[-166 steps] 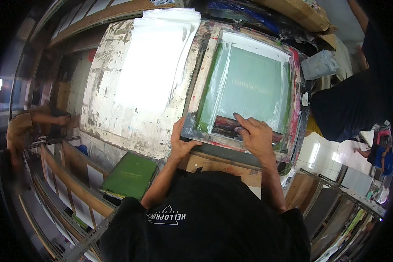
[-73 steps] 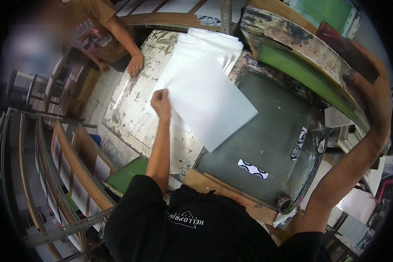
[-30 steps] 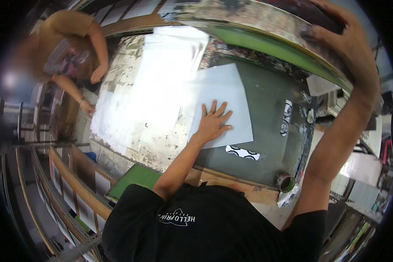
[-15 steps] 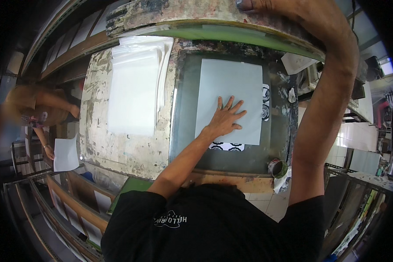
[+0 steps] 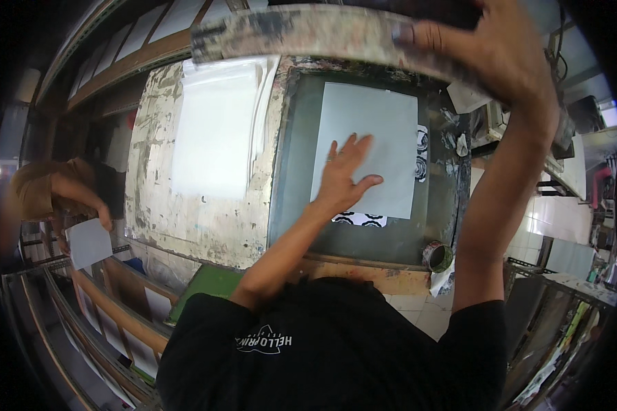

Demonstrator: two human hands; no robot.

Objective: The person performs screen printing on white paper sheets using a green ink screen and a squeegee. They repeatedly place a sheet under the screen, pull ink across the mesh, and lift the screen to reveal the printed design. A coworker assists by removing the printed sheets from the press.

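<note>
A pale sheet of paper [image 5: 384,113] lies on the dark grey printing bed in front of me. Over its middle is my left hand [image 5: 344,179], fingers stretched out and thumb apart; motion blur hides whether the fingertips touch it. Black-and-white patterned paper [image 5: 360,220] sticks out beneath the sheet along its near and right sides. At the top right, my right hand [image 5: 504,58] grips the edge of a paint-stained wooden screen frame [image 5: 301,33], thumb on its near face. The frame is raised above the bed's far side, and most of its back is hidden.
Left of the bed, a stack of white sheets [image 5: 216,137] rests on a stained board [image 5: 151,157]. An open can [image 5: 435,256] stands at the near right corner. A co-worker at the far left holds a white sheet [image 5: 91,243] beside wooden racks [image 5: 127,312].
The screen frame's edge has swung higher, exposing more behind the bed. My left hand has shifted slightly up the sheet, its fingers closer together. The co-worker's sheet has tilted, a second hand beside it.
</note>
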